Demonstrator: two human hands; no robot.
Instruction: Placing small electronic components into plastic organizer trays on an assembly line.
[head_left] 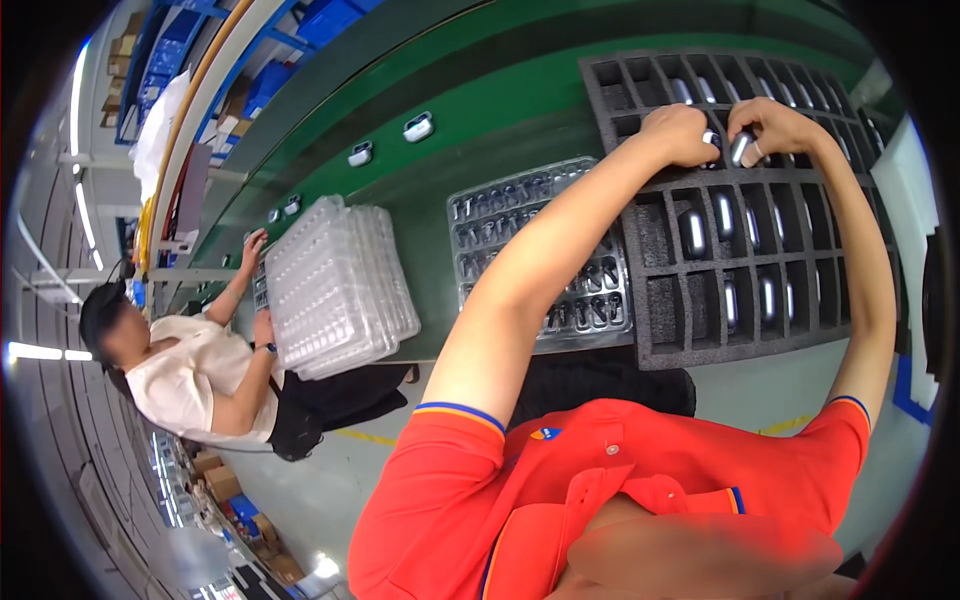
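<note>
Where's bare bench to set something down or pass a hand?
Bare green bench shows between the stacked clear trays and the earbud tray, and between the loose white cases and the grey foam tray. Crowded: the foam tray, where the left hand and right hand sit close together, and the earbud tray beneath the left forearm.

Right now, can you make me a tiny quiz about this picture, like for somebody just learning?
1. True or false: the stack of clear plastic trays is to the right of the dark grey foam tray with compartments.
2. The camera wearer's right hand is touching: a) a blue plastic bin; b) a small, shiny, rounded case; c) a brown cardboard box.
3. What colour is the long, flat worktop under the stack?

Key: 1. False, it is to the left. 2. b. 3. Green.
</note>
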